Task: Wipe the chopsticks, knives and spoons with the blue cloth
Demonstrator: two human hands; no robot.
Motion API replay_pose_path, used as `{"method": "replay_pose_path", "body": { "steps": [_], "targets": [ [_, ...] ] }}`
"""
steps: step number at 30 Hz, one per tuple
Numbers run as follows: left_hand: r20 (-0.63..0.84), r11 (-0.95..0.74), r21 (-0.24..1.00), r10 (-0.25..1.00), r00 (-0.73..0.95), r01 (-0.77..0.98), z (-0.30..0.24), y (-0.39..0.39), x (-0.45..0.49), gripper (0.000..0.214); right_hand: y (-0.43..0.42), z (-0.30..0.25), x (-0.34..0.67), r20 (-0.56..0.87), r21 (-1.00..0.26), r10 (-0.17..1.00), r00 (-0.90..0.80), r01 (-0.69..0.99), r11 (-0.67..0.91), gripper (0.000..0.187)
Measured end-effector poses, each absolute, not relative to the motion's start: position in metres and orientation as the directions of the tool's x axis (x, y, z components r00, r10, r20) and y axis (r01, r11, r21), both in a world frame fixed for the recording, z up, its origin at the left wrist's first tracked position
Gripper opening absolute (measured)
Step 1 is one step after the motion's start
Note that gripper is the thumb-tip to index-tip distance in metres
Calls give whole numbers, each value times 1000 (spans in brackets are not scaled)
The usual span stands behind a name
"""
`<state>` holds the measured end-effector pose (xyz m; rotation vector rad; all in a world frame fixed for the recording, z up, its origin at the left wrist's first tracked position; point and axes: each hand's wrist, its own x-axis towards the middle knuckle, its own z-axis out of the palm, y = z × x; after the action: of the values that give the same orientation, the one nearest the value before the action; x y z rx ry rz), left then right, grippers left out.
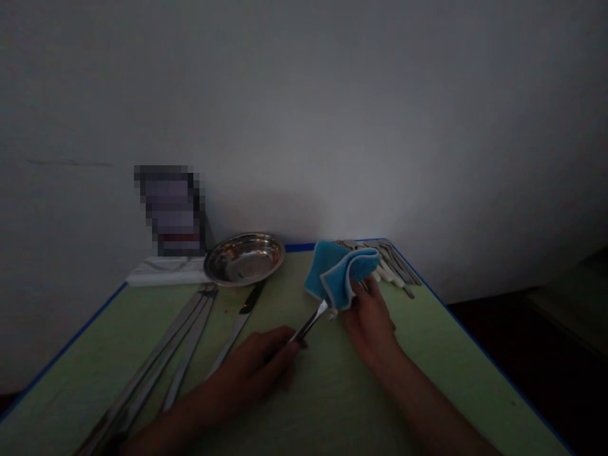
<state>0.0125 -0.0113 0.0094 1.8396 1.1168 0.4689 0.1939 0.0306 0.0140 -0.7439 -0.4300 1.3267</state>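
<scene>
My left hand (260,364) is closed around the handle of a slim, shiny metal utensil (311,322), held slanting up and to the right. Its far end runs into a blue cloth (332,269) with a pale edge, which hides what kind of utensil it is. The cloth is pinched in my right hand (373,320), folded and draped about the utensil's tip above the table. To the left of my left hand lies a long flat metal piece with a dark end (251,297), pointing toward the bowl; my hand partly covers it.
A shiny steel bowl (244,261) stands at the back of the green table (418,367). Several long metal strips (166,342) lie at left. Metal utensils, some with white handles (390,273), are piled at back right. A blurred-out upright panel (171,212) stands against the wall.
</scene>
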Motion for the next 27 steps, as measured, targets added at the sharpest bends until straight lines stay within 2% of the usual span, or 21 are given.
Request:
{"method": "replay_pose_path", "body": {
  "steps": [5, 9, 11, 14, 16, 19, 23, 27],
  "targets": [
    [-69, -243, 797, 873, 483, 552, 6, -10, 11, 28, 22, 7, 187, -160, -725, 987, -7, -678, -123, 25],
    [-101, -185, 832, 876, 471, 524, 7, -9, 13, 26, 18, 12, 179, -306, -599, 940, -149, -737, -312, 4],
    [-122, -163, 840, 872, 473, 518, 8, -9, 15, 28, 17, 15, 178, -398, -566, 906, -141, -740, -363, 14],
    [-150, -149, 842, 859, 489, 519, 11, -9, 16, 31, 17, 16, 179, -408, -617, 910, -74, -713, -334, 19],
    [-163, -139, 846, 851, 498, 514, 11, -9, 16, 30, 16, 13, 179, -333, -658, 942, -43, -704, -265, 14],
    [-142, -186, 828, 843, 519, 529, 10, -11, 15, 28, 14, 8, 176, -240, -680, 968, -77, -699, -224, 27],
    [-136, -267, 770, 819, 558, 580, 7, -14, 14, 32, 12, 3, 172, -292, -676, 949, -122, -675, -295, 29],
    [-121, -271, 758, 835, 536, 593, 8, -14, 13, 30, 17, 3, 174, -377, -697, 926, -10, -655, -291, 29]
  ]
}}
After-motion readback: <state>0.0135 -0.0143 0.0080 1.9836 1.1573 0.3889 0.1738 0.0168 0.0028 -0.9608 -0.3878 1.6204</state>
